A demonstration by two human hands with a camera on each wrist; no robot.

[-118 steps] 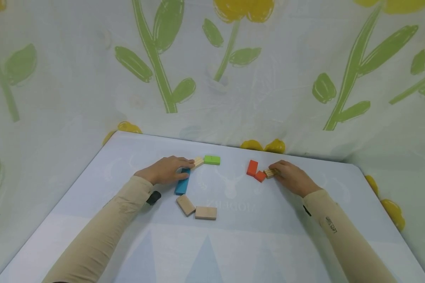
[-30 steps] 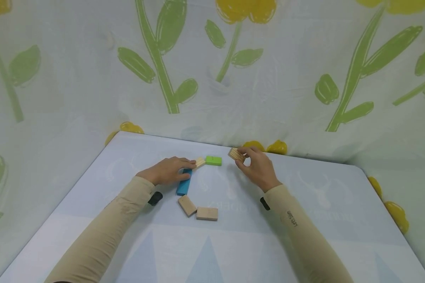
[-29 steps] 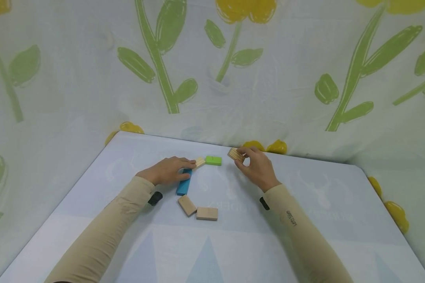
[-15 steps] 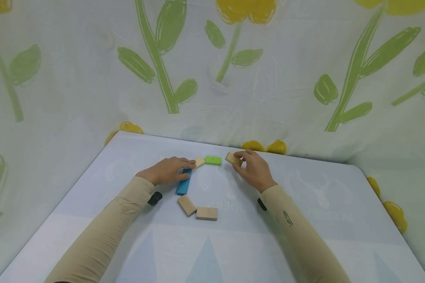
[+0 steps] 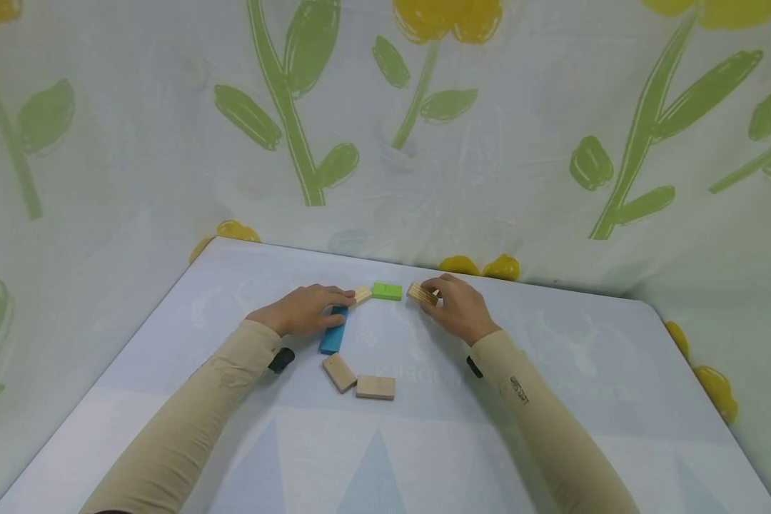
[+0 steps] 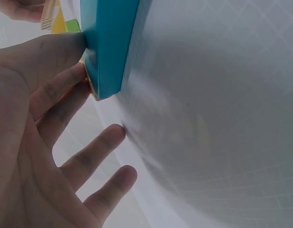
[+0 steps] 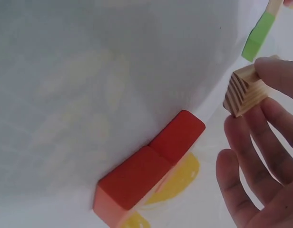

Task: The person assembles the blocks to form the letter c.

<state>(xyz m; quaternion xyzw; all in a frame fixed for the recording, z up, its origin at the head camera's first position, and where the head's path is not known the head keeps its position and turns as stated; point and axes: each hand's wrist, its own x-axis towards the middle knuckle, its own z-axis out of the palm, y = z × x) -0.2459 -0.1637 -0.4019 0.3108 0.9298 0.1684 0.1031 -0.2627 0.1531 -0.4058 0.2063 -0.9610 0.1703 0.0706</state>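
My left hand (image 5: 302, 310) rests at the far end of a blue block (image 5: 333, 337). Its thumb touches the blue block, and its fingertips lie at a pale wooden block (image 5: 363, 295); in the left wrist view the other fingers are spread. A bright green block (image 5: 387, 291) lies just right of the pale one. Between thumb and fingers my right hand (image 5: 460, 307) pinches a wooden block (image 5: 420, 293) with striped grain, a small gap from the green block. Two red blocks (image 7: 151, 166), end to end, show in the right wrist view; the right hand hides them in the head view.
Two plain wooden blocks lie nearer on the white table (image 5: 488, 464): one tilted (image 5: 338, 373), touching the blue block's near end, and one level (image 5: 375, 387). A flower-printed cloth (image 5: 501, 143) hangs behind the table's far edge.
Over several seconds my right hand has carried the striped wooden block leftward from beside the red blocks to near the green one, lowering it slightly in the last second. The left hand stays put.
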